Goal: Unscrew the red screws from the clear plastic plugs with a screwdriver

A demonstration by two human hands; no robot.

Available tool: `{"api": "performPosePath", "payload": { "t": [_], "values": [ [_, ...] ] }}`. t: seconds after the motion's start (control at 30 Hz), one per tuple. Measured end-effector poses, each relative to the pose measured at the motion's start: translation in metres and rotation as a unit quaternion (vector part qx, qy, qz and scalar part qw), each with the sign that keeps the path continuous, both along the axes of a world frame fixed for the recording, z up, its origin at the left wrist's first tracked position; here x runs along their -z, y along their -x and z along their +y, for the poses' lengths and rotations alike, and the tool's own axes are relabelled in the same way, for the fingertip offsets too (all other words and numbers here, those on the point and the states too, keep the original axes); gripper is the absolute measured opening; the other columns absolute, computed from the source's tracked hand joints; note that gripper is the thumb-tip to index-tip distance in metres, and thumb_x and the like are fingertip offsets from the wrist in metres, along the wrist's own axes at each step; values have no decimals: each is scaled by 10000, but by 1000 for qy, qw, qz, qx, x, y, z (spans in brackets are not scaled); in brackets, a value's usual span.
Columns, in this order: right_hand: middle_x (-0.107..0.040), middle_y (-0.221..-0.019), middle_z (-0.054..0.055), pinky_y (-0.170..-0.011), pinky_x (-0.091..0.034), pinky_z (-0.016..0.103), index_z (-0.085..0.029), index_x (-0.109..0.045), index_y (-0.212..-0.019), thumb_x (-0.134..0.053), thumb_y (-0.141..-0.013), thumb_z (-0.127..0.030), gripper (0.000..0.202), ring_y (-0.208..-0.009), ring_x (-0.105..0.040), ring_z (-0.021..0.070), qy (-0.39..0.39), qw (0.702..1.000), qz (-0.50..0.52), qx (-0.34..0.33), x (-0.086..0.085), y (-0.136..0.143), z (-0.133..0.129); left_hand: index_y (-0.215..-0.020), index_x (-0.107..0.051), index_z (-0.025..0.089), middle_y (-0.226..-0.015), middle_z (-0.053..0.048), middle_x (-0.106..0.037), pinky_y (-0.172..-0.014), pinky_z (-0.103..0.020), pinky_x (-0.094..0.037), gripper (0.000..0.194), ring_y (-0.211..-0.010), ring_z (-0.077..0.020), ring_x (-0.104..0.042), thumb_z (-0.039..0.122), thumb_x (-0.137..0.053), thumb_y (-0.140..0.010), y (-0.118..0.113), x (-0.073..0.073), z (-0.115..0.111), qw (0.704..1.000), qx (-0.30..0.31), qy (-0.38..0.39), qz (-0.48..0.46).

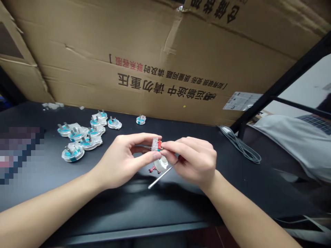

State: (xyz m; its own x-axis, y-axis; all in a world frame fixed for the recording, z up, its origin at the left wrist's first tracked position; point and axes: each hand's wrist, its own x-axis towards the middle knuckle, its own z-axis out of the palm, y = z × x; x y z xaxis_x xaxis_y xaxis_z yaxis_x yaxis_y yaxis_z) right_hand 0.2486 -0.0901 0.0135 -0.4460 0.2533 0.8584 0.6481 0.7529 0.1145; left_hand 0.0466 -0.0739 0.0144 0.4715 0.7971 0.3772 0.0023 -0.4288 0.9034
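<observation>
Above the middle of the table, my left hand (124, 160) holds a clear power plug (155, 144) between thumb and fingers, its metal prongs turned toward my palm. My right hand (193, 160) pinches a small red part (159, 145) against the plug's open side. A thin metal shaft (159, 177), like a screwdriver's, sticks out from under the curled right fingers; its handle is hidden. Just below the plug are a white plastic piece (161, 164) and a small red-and-black part (154, 169), partly covered by my hands.
Several clear plugs with blue insides (73, 152) are grouped at the left, and another plug (141, 120) stands alone farther back. Small clear pieces (53, 105) lie at the back left. A grey cable (240, 144) is coiled at the right. A cardboard sheet (155, 44) walls off the back.
</observation>
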Motion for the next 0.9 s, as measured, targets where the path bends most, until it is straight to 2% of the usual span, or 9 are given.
{"api": "performPosePath", "payload": {
  "t": [0.1, 0.17, 0.27, 0.4, 0.9],
  "values": [
    [-675, -709, 30, -581, -465, 265, -155, -663, -970, -654, -884, -257, 134, -589, -573, 134, 68, 997, 27, -14, -6, -3, 1, -1198, -701, 200, -1153, -47, -758, -905, -275, -584, 325, -1025, -215, -721, 302, -677, -890, -1, 1, 0, 1000, 8, -7, 7],
    [-669, -734, 52, -617, -469, 295, -156, -660, -943, -582, -922, -251, 125, -644, -576, 160, 92, 995, 31, -21, -10, -7, 2, -1224, -688, 203, -1167, -46, -753, -928, -271, -570, 337, -1072, -220, -706, 335, -644, -917, 0, 2, 0, 1000, -3, -5, 0],
    [-687, -741, 48, -643, -455, 310, -179, -668, -854, -542, -929, -155, 148, -657, -566, 161, 81, 996, 32, 3, -13, -12, 2, -1245, -679, 217, -1187, -41, -748, -960, -263, -551, 353, -1121, -224, -687, 362, -637, -925, 2, 3, 2, 999, -19, 1, -30],
    [-701, -706, 32, -621, -444, 313, -190, -684, -797, -620, -874, -131, 117, -615, -551, 155, 48, 997, 49, 40, -13, -13, 2, -1271, -669, 249, -1253, -32, -720, -999, -268, -529, 351, -1152, -219, -674, 353, -624, -939, 4, 4, 3, 998, -11, 5, -59],
    [-711, -697, 37, -598, -468, 310, -175, -718, -798, -632, -868, -129, 120, -603, -574, 148, 43, 997, 47, 47, -13, -9, 1, -1254, -680, 211, -1212, -64, -738, -951, -289, -566, 373, -1098, -228, -699, 379, -638, -924, 3, 5, 2, 997, -23, 26, -69]
  ]
}}
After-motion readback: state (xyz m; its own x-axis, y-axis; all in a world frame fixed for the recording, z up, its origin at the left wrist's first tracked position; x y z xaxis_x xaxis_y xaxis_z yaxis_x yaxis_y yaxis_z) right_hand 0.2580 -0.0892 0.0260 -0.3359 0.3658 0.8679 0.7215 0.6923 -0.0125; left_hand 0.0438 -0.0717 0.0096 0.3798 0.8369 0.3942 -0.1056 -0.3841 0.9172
